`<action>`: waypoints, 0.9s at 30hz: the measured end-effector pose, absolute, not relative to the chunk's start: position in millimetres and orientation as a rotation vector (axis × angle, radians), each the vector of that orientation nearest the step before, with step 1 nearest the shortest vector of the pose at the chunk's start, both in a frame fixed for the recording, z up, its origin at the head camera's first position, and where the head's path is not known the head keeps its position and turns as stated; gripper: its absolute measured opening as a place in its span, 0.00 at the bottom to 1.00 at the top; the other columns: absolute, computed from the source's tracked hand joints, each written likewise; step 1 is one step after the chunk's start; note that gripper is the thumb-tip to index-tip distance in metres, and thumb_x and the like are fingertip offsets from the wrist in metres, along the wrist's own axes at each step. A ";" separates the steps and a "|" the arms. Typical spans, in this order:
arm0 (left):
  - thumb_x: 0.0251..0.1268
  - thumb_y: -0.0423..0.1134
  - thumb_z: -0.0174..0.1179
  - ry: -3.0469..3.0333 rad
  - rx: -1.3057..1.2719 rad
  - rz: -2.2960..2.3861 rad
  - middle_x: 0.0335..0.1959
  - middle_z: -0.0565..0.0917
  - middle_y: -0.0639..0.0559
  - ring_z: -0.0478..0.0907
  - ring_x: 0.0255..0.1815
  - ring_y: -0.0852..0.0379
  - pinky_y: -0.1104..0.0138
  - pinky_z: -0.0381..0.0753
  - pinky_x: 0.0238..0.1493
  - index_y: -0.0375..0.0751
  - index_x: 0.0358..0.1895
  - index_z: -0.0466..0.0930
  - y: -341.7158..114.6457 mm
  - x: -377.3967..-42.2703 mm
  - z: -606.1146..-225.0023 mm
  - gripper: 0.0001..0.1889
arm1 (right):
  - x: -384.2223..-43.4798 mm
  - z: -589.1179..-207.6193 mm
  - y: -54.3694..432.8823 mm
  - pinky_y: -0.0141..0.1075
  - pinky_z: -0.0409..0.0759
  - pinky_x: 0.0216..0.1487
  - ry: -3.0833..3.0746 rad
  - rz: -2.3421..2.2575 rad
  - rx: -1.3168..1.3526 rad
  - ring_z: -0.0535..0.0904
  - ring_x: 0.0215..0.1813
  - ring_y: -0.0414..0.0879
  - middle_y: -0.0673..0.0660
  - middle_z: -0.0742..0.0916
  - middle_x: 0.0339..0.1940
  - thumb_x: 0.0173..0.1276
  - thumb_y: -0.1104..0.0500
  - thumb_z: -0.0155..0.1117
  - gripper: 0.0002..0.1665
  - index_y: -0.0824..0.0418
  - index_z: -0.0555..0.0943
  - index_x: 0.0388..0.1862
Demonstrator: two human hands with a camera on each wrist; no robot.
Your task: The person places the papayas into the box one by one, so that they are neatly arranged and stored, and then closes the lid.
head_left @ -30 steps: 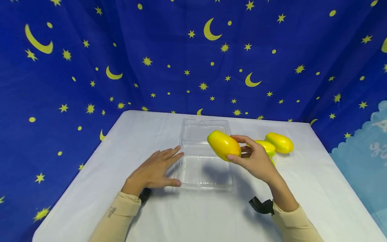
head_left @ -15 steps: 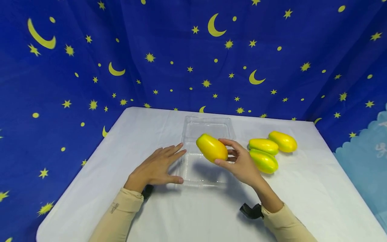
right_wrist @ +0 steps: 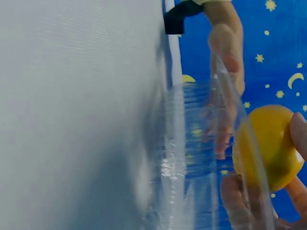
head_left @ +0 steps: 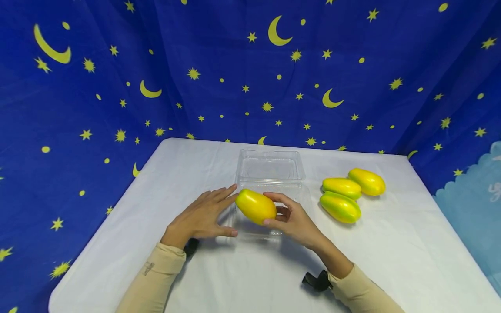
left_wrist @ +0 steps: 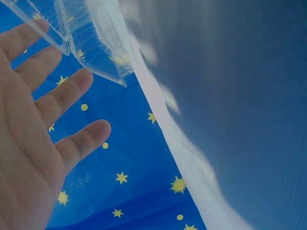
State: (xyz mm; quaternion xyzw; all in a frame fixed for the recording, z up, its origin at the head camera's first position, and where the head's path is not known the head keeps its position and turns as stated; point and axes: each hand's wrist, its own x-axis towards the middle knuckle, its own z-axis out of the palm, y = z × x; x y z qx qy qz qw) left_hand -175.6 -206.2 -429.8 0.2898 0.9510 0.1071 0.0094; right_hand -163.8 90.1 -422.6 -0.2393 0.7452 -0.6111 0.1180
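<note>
My right hand (head_left: 295, 221) grips a glossy yellow fruit (head_left: 255, 206) with a green tip, shaped like a mango or small papaya. Thumb and fingers hold its right end, above the front half of a clear plastic clamshell box (head_left: 270, 181). The box lies with its lid laid back. At the box's left side is my left hand (head_left: 203, 215), fingers spread and nearly straight, holding nothing. Whether its fingertips touch the box I cannot tell. In the right wrist view the fruit (right_wrist: 268, 146) appears partly behind the box's clear wall (right_wrist: 240, 110).
Several similar fruits lie to the right of the box: one at the back (head_left: 367, 181), one in the middle (head_left: 342, 188) and one in front (head_left: 340, 208). A white cloth covers the table (head_left: 391, 252). A blue curtain (head_left: 219, 52) with moons and stars hangs behind it.
My right hand has carried the yellow fruit left and lower, over the box's front half, uncovering the fruits at the right. My left hand has stayed almost still beside the box.
</note>
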 end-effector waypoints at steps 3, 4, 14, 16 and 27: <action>0.51 0.80 0.58 2.969 0.906 0.335 0.84 0.47 0.59 0.54 0.82 0.46 0.43 0.57 0.78 0.61 0.81 0.52 -205.7 -175.7 -430.1 0.55 | -163.3 -427.7 88.2 0.47 0.80 0.66 2.202 -1.716 -0.736 0.79 0.65 0.57 0.53 0.75 0.72 0.63 0.57 0.74 0.39 0.48 0.71 0.72; 0.51 0.80 0.58 2.967 0.906 0.335 0.84 0.47 0.59 0.54 0.82 0.46 0.42 0.57 0.78 0.61 0.81 0.52 -205.6 -175.7 -430.0 0.55 | -163.1 -429.1 87.8 0.49 0.79 0.67 2.213 -1.692 -0.745 0.79 0.66 0.57 0.53 0.75 0.72 0.63 0.57 0.74 0.39 0.47 0.71 0.72; 0.50 0.81 0.57 2.961 0.898 0.328 0.84 0.44 0.61 0.53 0.82 0.46 0.41 0.56 0.78 0.62 0.81 0.49 -205.2 -176.5 -427.7 0.56 | -164.1 -433.1 85.1 0.48 0.82 0.62 2.246 -1.554 -0.774 0.80 0.61 0.54 0.50 0.77 0.72 0.64 0.54 0.74 0.39 0.48 0.71 0.73; 0.50 0.81 0.57 2.957 0.895 0.334 0.84 0.44 0.61 0.53 0.82 0.46 0.41 0.56 0.78 0.62 0.81 0.50 -205.1 -176.3 -428.0 0.56 | -164.5 -433.6 84.6 0.47 0.82 0.62 2.244 -1.540 -0.780 0.80 0.62 0.56 0.50 0.77 0.72 0.65 0.55 0.73 0.39 0.50 0.70 0.74; 0.51 0.79 0.58 2.964 0.922 0.329 0.84 0.45 0.60 0.53 0.82 0.46 0.41 0.56 0.78 0.60 0.81 0.50 -204.7 -175.1 -428.7 0.55 | -164.8 -436.1 84.3 0.46 0.82 0.63 2.226 -1.466 -0.717 0.80 0.65 0.55 0.53 0.77 0.73 0.69 0.57 0.69 0.36 0.51 0.69 0.75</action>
